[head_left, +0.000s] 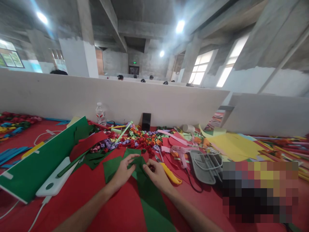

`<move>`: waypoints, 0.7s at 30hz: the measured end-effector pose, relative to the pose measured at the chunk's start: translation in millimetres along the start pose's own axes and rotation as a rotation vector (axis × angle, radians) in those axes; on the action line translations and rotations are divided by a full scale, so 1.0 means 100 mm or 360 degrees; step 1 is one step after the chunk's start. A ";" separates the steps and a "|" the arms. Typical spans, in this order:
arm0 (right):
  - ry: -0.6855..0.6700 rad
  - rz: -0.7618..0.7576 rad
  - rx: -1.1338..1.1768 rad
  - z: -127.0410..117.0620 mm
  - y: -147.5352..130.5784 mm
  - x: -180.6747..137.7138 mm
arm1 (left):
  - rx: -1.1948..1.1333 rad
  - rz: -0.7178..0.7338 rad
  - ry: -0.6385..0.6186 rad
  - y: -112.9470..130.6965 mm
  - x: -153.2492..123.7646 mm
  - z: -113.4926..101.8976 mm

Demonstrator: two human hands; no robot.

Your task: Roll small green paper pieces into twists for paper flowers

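Green paper strip (151,199) lies near on the red counter (116,206). The left hand (123,173) and right hand (157,175) sit close together, both pinching its far end. It looks light, thin and bendy, so hold it by the edges. A yellow-handled cutter (171,174) lies just right.

L hand (123,172) fingertips pinched | R hand (156,175) fingers curled | forearms converge fwd

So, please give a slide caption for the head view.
Left hand and right hand pinch green paper on a red table near paper roses.
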State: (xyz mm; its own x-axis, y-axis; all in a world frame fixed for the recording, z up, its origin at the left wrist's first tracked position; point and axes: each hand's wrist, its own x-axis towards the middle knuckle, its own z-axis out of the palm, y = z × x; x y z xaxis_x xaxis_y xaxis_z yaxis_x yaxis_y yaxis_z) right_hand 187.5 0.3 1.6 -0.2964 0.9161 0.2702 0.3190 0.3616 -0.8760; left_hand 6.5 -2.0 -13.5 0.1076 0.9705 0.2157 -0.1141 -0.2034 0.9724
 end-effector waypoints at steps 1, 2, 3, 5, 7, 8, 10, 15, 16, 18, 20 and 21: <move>0.0016 0.0011 0.0022 -0.01 0.00 0.01 | 0.0091 0.0058 0.0025 0.00 0.00 -0.01; 0.0052 0.0009 0.0045 -0.02 0.01 0.02 | 0.0146 0.0080 0.0037 0.01 0.01 -0.02; 0.0098 0.0004 0.0077 -0.04 0.02 0.03 | 0.0168 0.0059 0.0034 0.00 0.00 -0.03; 0.0164 0.0007 0.0186 -0.06 0.06 0.06 | 0.0153 -0.0055 -0.0006 0.00 -0.01 -0.02; 0.0183 0.0030 0.0333 -0.07 0.09 0.07 | 0.0104 -0.0126 -0.0016 0.02 -0.03 -0.01; 0.0189 0.0033 0.0389 -0.08 0.10 0.06 | 0.0078 -0.0118 0.0005 0.03 -0.04 0.00; 0.0205 0.0008 0.0436 -0.09 0.10 0.05 | 0.0039 -0.0053 0.0076 0.07 -0.05 0.01; 0.0118 -0.0082 0.0265 -0.14 0.08 0.03 | 0.0146 0.0092 0.0129 0.17 -0.05 -0.02; 0.0088 -0.0075 0.0233 -0.15 0.08 0.03 | 0.0168 0.0103 0.0139 0.18 -0.06 -0.02; 0.0045 -0.0048 0.0215 -0.16 0.09 0.04 | 0.0219 0.0115 0.0182 0.19 -0.07 -0.04; 0.0028 -0.0032 0.0245 -0.17 0.10 0.04 | 0.0299 0.0143 0.0193 0.18 -0.08 -0.05; 0.0018 -0.0032 0.0264 -0.18 0.10 0.04 | 0.0361 0.0167 0.0177 0.17 -0.08 -0.06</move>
State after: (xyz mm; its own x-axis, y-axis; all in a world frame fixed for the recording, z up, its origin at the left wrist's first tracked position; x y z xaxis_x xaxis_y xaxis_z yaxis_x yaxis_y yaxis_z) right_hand 205.4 11.0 0.7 -0.2911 0.9110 0.2921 0.1599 0.3473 -0.9240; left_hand -2.4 -12.2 1.3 -0.0035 0.9483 0.3173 0.1069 -0.3151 0.9430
